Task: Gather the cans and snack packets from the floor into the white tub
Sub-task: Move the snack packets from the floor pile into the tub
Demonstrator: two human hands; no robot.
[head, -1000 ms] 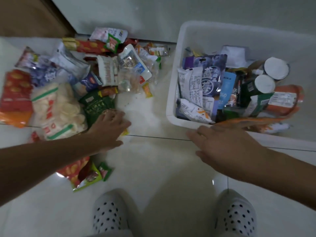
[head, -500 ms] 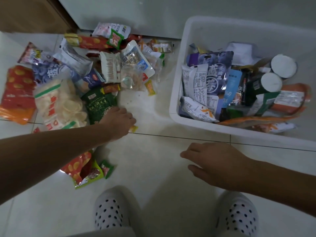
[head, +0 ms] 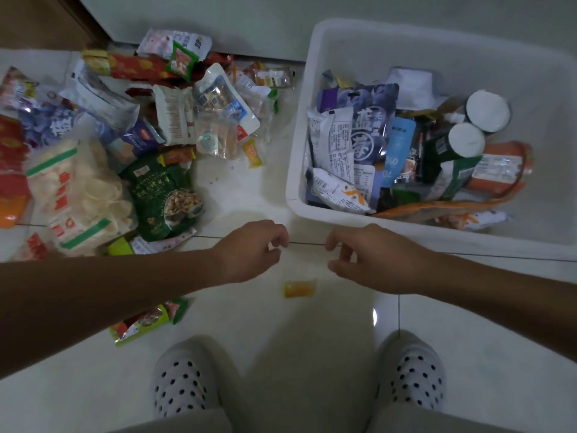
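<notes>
The white tub stands at the right, holding several snack packets and two green cans with white lids. A heap of snack packets covers the floor at the left, with a green peanut packet and a big bag of pale crackers nearest. A small yellow packet, slightly blurred, lies below and between my hands. My left hand hovers at the middle with its fingers loosely curled and nothing seen in them. My right hand faces it, thumb and fingers parted, holding nothing.
A green and red packet lies under my left forearm. My two dotted slippers stand at the bottom on the pale tiles. A white wall and a brown door frame close off the back.
My left hand left the green peanut packet and swung right to the middle. My right hand shifted toward it. The small yellow packet, earlier under my left hand, now lies between them.
</notes>
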